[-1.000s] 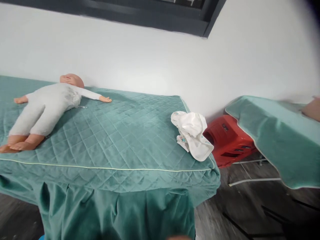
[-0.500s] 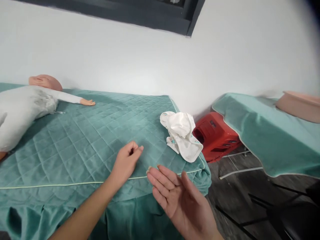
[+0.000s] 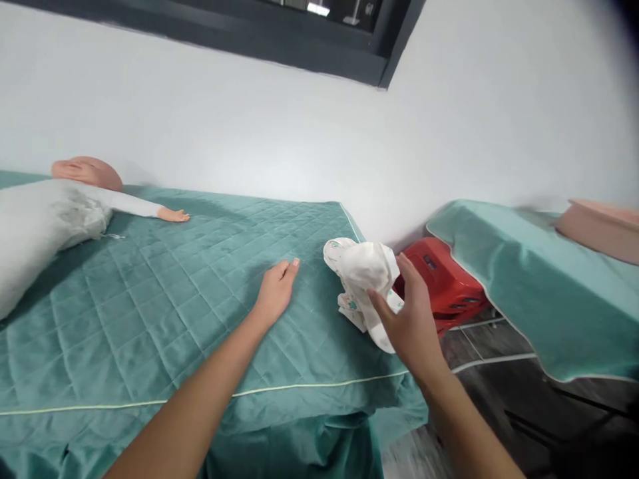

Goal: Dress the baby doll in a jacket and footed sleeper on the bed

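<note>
A crumpled white cloth diaper (image 3: 367,266) with small printed figures lies near the right end of the green quilted cover (image 3: 210,299). My right hand (image 3: 412,316) is at its right side, thumb and fingers apart in a curve, the fingertips close to the fabric. Whether they touch it I cannot tell. Left of the diaper, my left hand (image 3: 277,289) is closed over the cover with the thumb up, and nothing shows in it. At the far left a baby doll (image 3: 44,226) in a white suit lies on its back, one arm stretched toward the middle.
A red plastic stool (image 3: 444,279) stands just past the bed's right end. Beyond it is a table under a green cloth (image 3: 524,286), with a pinkish basin (image 3: 599,229) on top. A white wall (image 3: 224,126) with a dark-framed window (image 3: 299,46) rises behind.
My right hand has gone from palm-up at the near edge forward to the diaper and turned over. My left hand has moved a little forward and right, still closed. The view has tilted slightly.
</note>
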`<state>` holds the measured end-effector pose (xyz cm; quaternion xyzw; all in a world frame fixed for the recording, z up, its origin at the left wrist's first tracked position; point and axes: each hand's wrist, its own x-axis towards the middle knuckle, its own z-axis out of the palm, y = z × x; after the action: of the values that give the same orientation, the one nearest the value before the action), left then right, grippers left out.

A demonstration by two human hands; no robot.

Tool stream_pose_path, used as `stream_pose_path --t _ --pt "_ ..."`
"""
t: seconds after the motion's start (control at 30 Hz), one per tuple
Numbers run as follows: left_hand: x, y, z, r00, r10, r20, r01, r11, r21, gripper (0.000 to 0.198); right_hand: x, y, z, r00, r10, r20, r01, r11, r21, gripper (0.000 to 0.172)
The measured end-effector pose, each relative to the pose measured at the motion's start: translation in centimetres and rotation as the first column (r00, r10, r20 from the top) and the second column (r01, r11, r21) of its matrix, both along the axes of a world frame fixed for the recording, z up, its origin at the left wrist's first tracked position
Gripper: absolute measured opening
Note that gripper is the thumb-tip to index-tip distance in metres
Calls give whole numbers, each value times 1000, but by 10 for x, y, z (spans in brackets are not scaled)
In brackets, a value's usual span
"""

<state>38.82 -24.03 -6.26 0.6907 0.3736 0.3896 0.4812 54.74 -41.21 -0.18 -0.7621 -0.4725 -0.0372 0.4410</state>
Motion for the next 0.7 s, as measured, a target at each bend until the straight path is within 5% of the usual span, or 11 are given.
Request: stream_pose_path --t 0.07,0.17,0.3,0.47,0.57,0.7 --pt "-1 1 -3 999 36 15 -37 999 14 45 32 26 -7 994 -69 80 79 988 -135 87" --pt "-1 2 -7 997 74 33 -73 997 -21 38 62 59 -19 990 -141 -14 129 941 -313 82" --pt "-1 3 -8 982 71 176 -42 985 -166 25 64 83 -19 944 -184 -274 122 966 -227 62" --pt "-20 7 0 936 119 332 -43 973 -226 25 19 97 15 777 183 -603 -221 975 11 56" --pt "-52 17 6 907 252 337 -188 959 -210 22 -22 108 40 594 410 -692 -477 872 107 49" --pt "-109 39 8 867 381 321 -338 923 -183 17 -73 136 57 313 528 -790 -628 739 245 41"
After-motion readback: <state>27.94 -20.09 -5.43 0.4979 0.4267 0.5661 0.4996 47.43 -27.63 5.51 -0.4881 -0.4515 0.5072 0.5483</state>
